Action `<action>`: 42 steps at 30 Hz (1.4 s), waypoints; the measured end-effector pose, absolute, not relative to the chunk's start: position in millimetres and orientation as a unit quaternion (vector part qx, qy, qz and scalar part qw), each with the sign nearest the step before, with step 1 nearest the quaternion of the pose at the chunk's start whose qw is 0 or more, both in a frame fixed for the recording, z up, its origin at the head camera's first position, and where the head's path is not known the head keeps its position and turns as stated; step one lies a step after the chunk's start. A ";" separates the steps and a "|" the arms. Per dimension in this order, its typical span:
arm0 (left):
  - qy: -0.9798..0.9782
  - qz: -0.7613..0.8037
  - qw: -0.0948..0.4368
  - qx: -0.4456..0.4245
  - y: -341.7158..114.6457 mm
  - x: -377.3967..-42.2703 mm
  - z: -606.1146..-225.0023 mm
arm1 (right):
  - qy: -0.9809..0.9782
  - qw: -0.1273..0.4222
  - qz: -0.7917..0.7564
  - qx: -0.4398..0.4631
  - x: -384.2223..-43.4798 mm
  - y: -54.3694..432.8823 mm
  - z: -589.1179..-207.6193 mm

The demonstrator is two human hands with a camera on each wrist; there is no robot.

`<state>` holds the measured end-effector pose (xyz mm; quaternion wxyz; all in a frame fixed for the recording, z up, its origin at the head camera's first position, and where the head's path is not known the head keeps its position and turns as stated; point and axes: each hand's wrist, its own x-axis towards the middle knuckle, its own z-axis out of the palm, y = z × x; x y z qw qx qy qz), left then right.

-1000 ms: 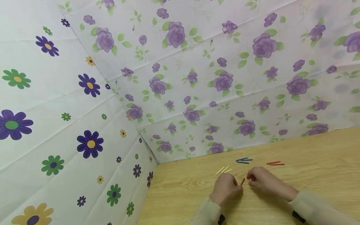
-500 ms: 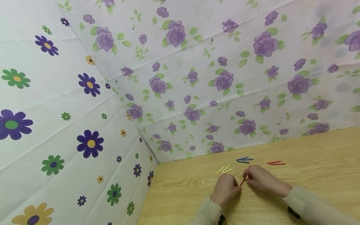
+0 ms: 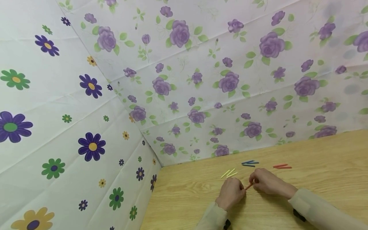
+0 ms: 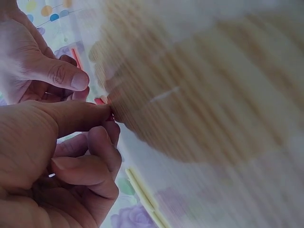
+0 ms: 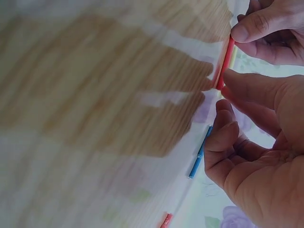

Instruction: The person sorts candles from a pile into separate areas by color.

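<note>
A thin red stick [image 5: 226, 61] lies between my two hands, close to the wooden table. My left hand [image 3: 231, 193] pinches its near end between thumb and fingertip; in the left wrist view the fingers [image 4: 90, 159] hide most of it. At the other end, the thumb and forefinger of my right hand [image 3: 268, 182] hold the tip, and the remaining fingers [image 5: 223, 142] are curled below. Three pale yellow sticks [image 3: 229, 173] lie just beyond the left hand. Behind the right hand are several blue sticks [image 3: 249, 164].
Further right on the wooden table [image 3: 325, 179] lie more red sticks [image 3: 282, 166]. A white wall covering with purple roses [image 3: 195, 116] rises along the table's back edge. Another flowered covering [image 3: 92, 179] stands along the left side.
My right hand has come left and reached the red stick's far end, where before there was a gap. The stick now leans flatter. My left hand has barely moved.
</note>
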<state>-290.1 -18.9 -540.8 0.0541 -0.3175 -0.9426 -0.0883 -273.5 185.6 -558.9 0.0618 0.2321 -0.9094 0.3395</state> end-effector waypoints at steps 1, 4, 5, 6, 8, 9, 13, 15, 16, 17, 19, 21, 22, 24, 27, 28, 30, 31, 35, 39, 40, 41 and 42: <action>-0.943 -0.084 0.059 -0.318 -18.7 -289.8 -541.1 | -0.909 0.062 0.339 0.233 -273.8 185.8 -559.6; -0.941 -0.080 0.064 -0.322 -19.1 -291.0 -544.0 | -0.910 0.062 0.337 0.235 -273.5 186.0 -559.8; -0.939 -0.083 0.068 -0.327 -19.7 -292.8 -547.0 | -0.909 0.061 0.339 0.233 -273.4 186.1 -559.7; -0.937 -0.086 0.070 -0.332 -20.4 -294.9 -550.2 | -0.910 0.061 0.337 0.235 -273.2 186.4 -559.6; -0.932 -0.084 0.076 -0.345 -22.8 -305.7 -567.2 | -0.909 0.059 0.341 0.234 -273.2 186.8 -559.7; -0.928 -0.082 0.083 -0.353 -23.9 -312.0 -577.1 | -0.908 0.058 0.343 0.233 -273.5 187.0 -560.3; -0.926 -0.082 0.077 -0.360 -25.6 -331.3 -608.9 | -0.908 0.058 0.342 0.236 -275.1 188.9 -563.1; -0.930 -0.087 0.063 -0.353 -24.4 -335.1 -615.2 | -0.910 0.059 0.336 0.234 -275.4 190.5 -564.1; -0.931 -0.088 0.054 -0.349 -23.9 -336.4 -617.7 | -0.911 0.060 0.334 0.233 -275.3 191.4 -564.3; -0.933 -0.085 0.050 -0.346 -23.6 -339.2 -622.3 | -0.913 0.061 0.331 0.232 -275.3 192.4 -564.8; -0.932 -0.076 0.059 -0.351 -23.7 -343.1 -629.7 | -0.913 0.063 0.328 0.233 -274.9 194.5 -565.2; -0.932 -0.076 0.054 -0.350 -23.5 -336.0 -617.9 | -0.913 0.064 0.328 0.233 -274.1 196.4 -564.7; -0.930 -0.076 0.061 -0.353 -23.7 -336.4 -619.2 | -0.913 0.065 0.329 0.233 -273.8 197.2 -564.6; -0.926 -0.081 0.076 -0.362 -24.9 -335.3 -619.7 | -0.912 0.064 0.332 0.234 -273.1 198.7 -564.4; -0.922 -0.086 0.072 -0.370 -24.1 -323.3 -601.8 | -0.911 0.061 0.333 0.235 -272.2 201.4 -564.6; -0.920 -0.090 0.073 -0.374 -24.4 -324.2 -604.3 | -0.911 0.060 0.334 0.235 -271.8 202.5 -564.8; -0.921 -0.094 0.058 -0.375 -23.6 -310.8 -583.9 | -0.910 0.057 0.336 0.236 -270.5 204.4 -564.4; -0.920 -0.094 0.051 -0.376 -22.9 -305.5 -574.6 | -0.910 0.055 0.335 0.236 -270.0 205.3 -564.2; -0.914 -0.093 0.062 -0.390 -23.4 -306.4 -576.1 | -0.911 0.046 0.341 0.229 -267.9 207.1 -562.7; -0.916 -0.091 0.040 -0.390 -22.4 -306.4 -575.6 | -0.910 0.041 0.344 0.228 -266.2 208.6 -562.8; -0.917 -0.092 0.027 -0.387 -21.9 -302.9 -570.1 | -0.909 0.041 0.345 0.228 -265.8 209.2 -563.1; -0.918 -0.091 0.018 -0.386 -21.7 -301.9 -568.6 | -0.909 0.041 0.345 0.231 -265.3 210.1 -563.5; -0.916 -0.086 0.023 -0.392 -22.2 -302.4 -570.8 | -0.907 0.041 0.347 0.234 -264.8 210.9 -563.8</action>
